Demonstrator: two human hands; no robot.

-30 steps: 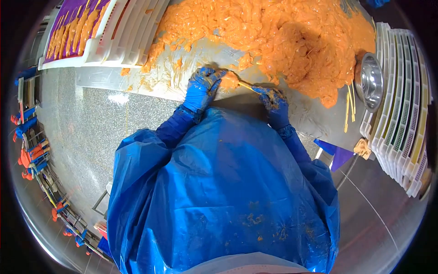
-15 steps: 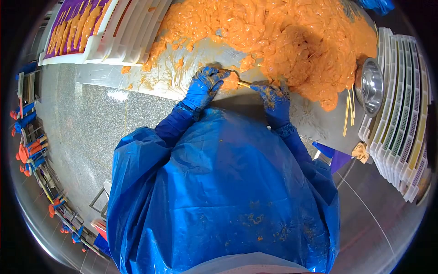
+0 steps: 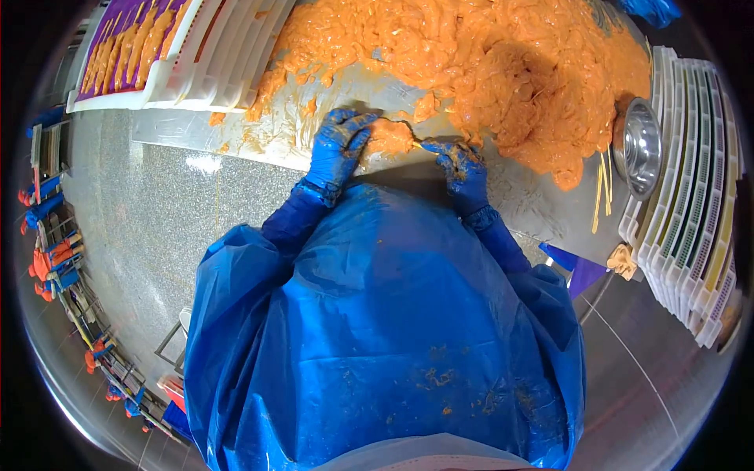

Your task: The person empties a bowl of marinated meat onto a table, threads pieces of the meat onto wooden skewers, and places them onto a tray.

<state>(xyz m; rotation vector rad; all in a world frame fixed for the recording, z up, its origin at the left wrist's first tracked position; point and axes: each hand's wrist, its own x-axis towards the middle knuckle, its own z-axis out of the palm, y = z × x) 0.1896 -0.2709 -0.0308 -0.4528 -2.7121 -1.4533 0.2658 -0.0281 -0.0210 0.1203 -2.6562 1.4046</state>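
Note:
My left hand (image 3: 341, 141), in a blue glove, grips one end of a piece of orange marinated meat (image 3: 389, 137). A wooden skewer (image 3: 419, 144) runs into the meat's right end. My right hand (image 3: 459, 163), gloved and smeared with orange, is closed around the other end of that skewer, fingers bunched together. Both hands are just over the near edge of the metal table (image 3: 275, 149). Beyond them lies a large heap of orange marinated meat (image 3: 471, 63).
Stacked white trays (image 3: 220, 71) stand at upper left; skewered meat (image 3: 126, 51) lies in the top one. To the right are a steel bowl (image 3: 640, 149), several loose skewers (image 3: 603, 188) and more stacked trays (image 3: 683, 180). Other people (image 3: 47, 259) appear at far left.
My left hand has moved slightly left, and more of the meat shows between the hands. My right hand has shifted a little left along with the skewer.

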